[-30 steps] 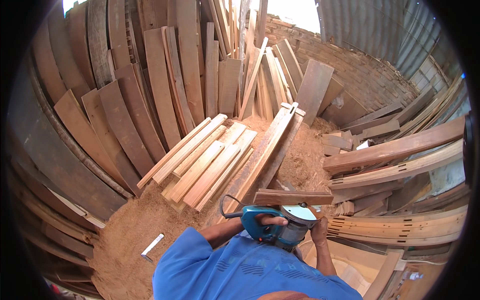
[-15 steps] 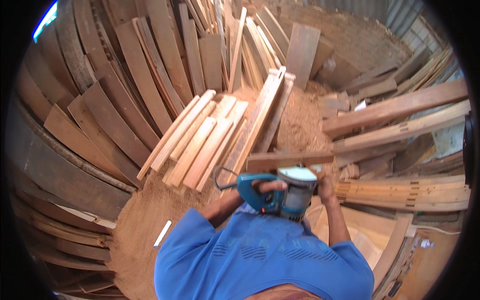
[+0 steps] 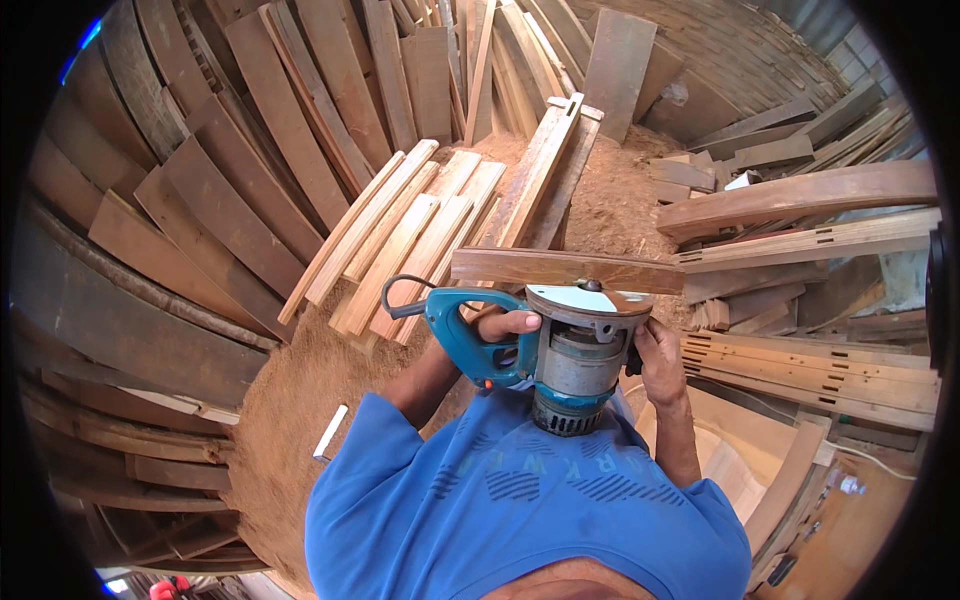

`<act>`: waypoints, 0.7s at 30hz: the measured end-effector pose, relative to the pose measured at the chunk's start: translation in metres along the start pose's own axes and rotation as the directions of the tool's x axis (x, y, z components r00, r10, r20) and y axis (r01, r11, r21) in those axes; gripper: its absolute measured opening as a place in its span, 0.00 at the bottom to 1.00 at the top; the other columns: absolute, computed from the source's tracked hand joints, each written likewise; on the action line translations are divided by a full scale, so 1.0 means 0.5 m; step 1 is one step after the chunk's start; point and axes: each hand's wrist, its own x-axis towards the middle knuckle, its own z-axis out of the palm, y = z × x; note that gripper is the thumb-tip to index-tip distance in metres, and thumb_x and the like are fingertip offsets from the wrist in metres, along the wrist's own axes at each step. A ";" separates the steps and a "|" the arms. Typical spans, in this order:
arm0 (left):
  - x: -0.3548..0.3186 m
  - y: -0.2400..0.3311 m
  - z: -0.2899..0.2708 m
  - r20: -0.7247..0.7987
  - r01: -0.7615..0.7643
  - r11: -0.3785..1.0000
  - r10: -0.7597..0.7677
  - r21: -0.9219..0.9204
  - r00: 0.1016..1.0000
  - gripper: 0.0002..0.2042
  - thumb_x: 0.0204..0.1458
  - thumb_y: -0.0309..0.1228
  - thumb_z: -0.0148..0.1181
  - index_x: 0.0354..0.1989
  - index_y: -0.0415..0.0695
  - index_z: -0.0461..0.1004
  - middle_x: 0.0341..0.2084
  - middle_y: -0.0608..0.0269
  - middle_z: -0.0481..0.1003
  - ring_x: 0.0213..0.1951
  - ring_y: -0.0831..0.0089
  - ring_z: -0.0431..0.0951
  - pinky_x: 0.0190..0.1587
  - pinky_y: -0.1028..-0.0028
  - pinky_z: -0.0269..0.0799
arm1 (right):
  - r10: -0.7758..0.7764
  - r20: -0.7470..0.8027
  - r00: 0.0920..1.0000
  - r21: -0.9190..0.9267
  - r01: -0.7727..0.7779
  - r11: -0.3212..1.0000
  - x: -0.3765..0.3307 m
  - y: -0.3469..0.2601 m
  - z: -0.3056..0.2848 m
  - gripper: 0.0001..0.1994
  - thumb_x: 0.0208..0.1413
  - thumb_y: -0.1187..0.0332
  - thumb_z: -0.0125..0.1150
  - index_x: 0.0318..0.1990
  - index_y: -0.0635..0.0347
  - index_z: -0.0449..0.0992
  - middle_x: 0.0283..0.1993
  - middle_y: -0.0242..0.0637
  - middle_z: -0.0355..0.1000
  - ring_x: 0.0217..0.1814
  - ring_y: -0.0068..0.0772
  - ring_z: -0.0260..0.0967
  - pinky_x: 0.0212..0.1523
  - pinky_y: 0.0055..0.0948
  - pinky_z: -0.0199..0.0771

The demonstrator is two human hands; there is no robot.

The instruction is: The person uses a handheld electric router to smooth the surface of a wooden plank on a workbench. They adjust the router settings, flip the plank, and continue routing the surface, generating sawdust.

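Observation:
A teal and grey handheld router (image 3: pixel 580 365) is held in front of my chest with its motor pointing down and its flat base up. My left hand (image 3: pixel 503 323) is wrapped round the rear D-shaped handle, the thumb lying along its top. On the other side, my right hand (image 3: pixel 660 355) grips the router's side near a dark knob; part of its fingers is hidden. Just beyond the base, a brown wooden board (image 3: pixel 500 265) lies crosswise. Whether the base touches it I cannot tell. A black cord (image 3: pixel 392 285) curls out of the handle's end.
Several pale planed strips (image 3: pixel 430 235) lie stacked ahead left, beside a long timber (image 3: pixel 540 180). Upright planks (image 3: pixel 230 180) line the left and back. Mortised beams (image 3: pixel 810 370) and an open wooden frame (image 3: pixel 790 470) are at my right. Sawdust (image 3: pixel 290 420) covers the floor.
The view has shifted, and the router's base has tilted, showing more of the motor side. Both hands keep their hold on the router.

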 end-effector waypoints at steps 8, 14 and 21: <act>-0.035 -0.009 0.002 -0.056 -0.080 0.997 0.080 -0.003 0.995 0.27 0.54 0.47 0.65 0.52 0.34 0.76 0.36 0.53 0.81 0.40 0.66 0.79 0.42 0.69 0.75 | -0.047 0.071 0.996 -0.047 0.051 0.998 0.025 -0.011 0.008 0.16 0.68 0.61 0.51 0.29 0.63 0.69 0.23 0.27 0.65 0.24 0.16 0.59 0.24 0.22 0.60; -0.051 -0.020 0.000 -0.094 -0.136 0.990 0.138 0.025 0.986 0.27 0.54 0.47 0.65 0.52 0.33 0.76 0.37 0.52 0.80 0.40 0.65 0.79 0.42 0.68 0.75 | -0.030 0.095 0.995 -0.047 0.035 0.998 0.040 -0.020 0.020 0.13 0.67 0.65 0.50 0.30 0.63 0.69 0.23 0.29 0.66 0.21 0.18 0.60 0.22 0.23 0.62; -0.059 -0.023 0.003 -0.154 -0.246 0.966 0.255 0.076 0.955 0.28 0.54 0.47 0.65 0.52 0.33 0.76 0.38 0.52 0.80 0.41 0.64 0.79 0.43 0.68 0.75 | -0.051 0.119 0.992 -0.076 0.061 0.995 0.047 -0.029 0.025 0.12 0.66 0.67 0.50 0.30 0.63 0.69 0.23 0.29 0.66 0.23 0.17 0.60 0.23 0.23 0.62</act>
